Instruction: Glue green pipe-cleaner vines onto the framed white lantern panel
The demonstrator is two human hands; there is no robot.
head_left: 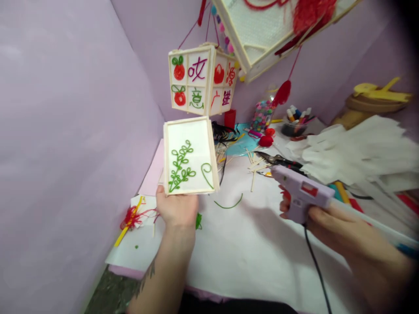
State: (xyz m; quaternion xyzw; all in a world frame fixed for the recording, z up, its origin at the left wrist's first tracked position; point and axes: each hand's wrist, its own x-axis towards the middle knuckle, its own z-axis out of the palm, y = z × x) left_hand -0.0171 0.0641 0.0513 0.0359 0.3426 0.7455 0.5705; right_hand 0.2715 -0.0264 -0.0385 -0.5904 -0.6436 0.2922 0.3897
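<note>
My left hand point(176, 208) holds up a white panel point(190, 156) framed in pale wooden sticks, gripping its lower edge. Green cord on the panel forms a leafy sprig and a curl. My right hand point(319, 220) grips a lilac glue gun point(299, 190) with a red switch; its nozzle points left toward the panel, a hand's width away. A black cable point(316, 266) drops from the gun's handle. A loose piece of green cord point(229, 203) lies on the white table cover point(248, 248) between my hands.
A hanging stick lantern point(203, 80) with red fruit and characters dangles just above the panel; a larger one point(275, 30) hangs top right. Pliers point(278, 160), loose sticks, a bead jar point(262, 115), a marker cup point(296, 122) and stacked white paper point(356, 150) crowd the right. Lilac walls close the left.
</note>
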